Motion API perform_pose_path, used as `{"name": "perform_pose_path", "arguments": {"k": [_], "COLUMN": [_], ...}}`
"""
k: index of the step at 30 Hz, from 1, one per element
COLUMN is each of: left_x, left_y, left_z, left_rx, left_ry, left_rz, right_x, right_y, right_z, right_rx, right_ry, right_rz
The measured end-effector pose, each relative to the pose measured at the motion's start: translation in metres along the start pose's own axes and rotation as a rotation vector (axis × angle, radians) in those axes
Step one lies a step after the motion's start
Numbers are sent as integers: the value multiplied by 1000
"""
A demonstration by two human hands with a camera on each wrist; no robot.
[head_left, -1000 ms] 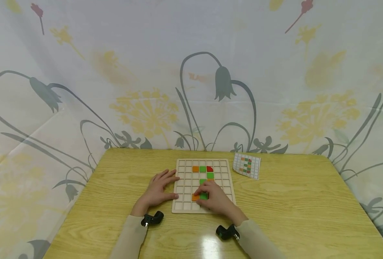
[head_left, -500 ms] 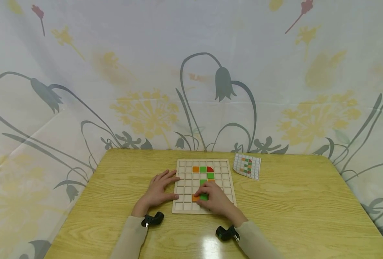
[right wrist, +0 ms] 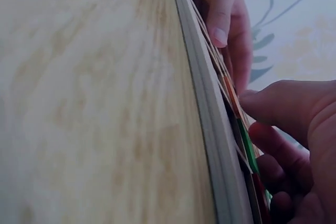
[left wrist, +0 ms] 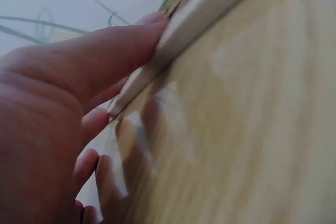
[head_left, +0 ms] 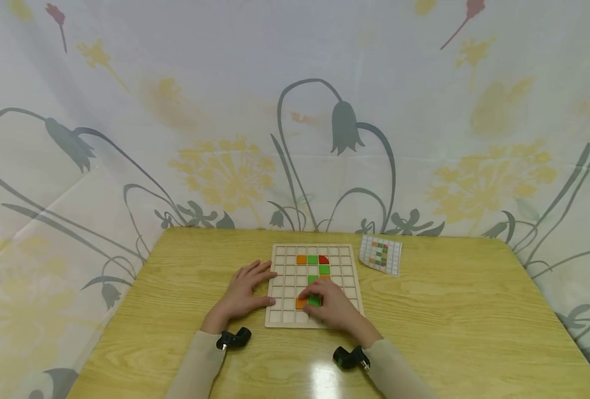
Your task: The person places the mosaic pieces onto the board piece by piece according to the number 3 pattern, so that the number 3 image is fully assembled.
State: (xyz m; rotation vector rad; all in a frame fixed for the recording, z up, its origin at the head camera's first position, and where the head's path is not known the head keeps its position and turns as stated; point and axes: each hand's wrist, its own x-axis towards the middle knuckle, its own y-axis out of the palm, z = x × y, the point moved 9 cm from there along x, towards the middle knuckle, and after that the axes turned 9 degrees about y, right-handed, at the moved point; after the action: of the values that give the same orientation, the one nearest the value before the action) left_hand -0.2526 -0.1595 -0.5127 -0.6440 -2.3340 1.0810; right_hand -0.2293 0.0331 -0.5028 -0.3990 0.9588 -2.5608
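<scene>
A wooden grid board with square recesses lies on the table. My left hand is at its left edge, fingers spread; the thumb rests on the rim in the left wrist view. My right hand is over the lower part, thumb and index finger bent at an orange tile, which sits in a recess. Under those fingers is a green tile. In the right wrist view a dark red tile follows the green one. Farther up are another orange tile, a green tile and a rounded red tile.
A curled paper card printed with a coloured grid pattern stands right of the board. The yellow wood-grain table reaches back to a flowered curtain. Black wrist cameras sit at the cuffs.
</scene>
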Motion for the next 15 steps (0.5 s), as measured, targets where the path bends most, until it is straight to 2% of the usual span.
{"name": "perform_pose_path", "arguments": {"k": [8,13,15], "left_x": [-1,0,-1], "left_y": [-1,-6,-8], "left_z": [3,-1,-1], "left_rx": [-14,-40,-57], "left_ry": [-17,-3,-20], "left_rz": [-13,-54,-66], "right_x": [-1,0,-1], "right_y": [-4,-8,-11], "right_z": [-1,-2,-3], "right_rx": [90,162,181], "right_ry": [59,62,55], "right_rz": [22,15,10]}}
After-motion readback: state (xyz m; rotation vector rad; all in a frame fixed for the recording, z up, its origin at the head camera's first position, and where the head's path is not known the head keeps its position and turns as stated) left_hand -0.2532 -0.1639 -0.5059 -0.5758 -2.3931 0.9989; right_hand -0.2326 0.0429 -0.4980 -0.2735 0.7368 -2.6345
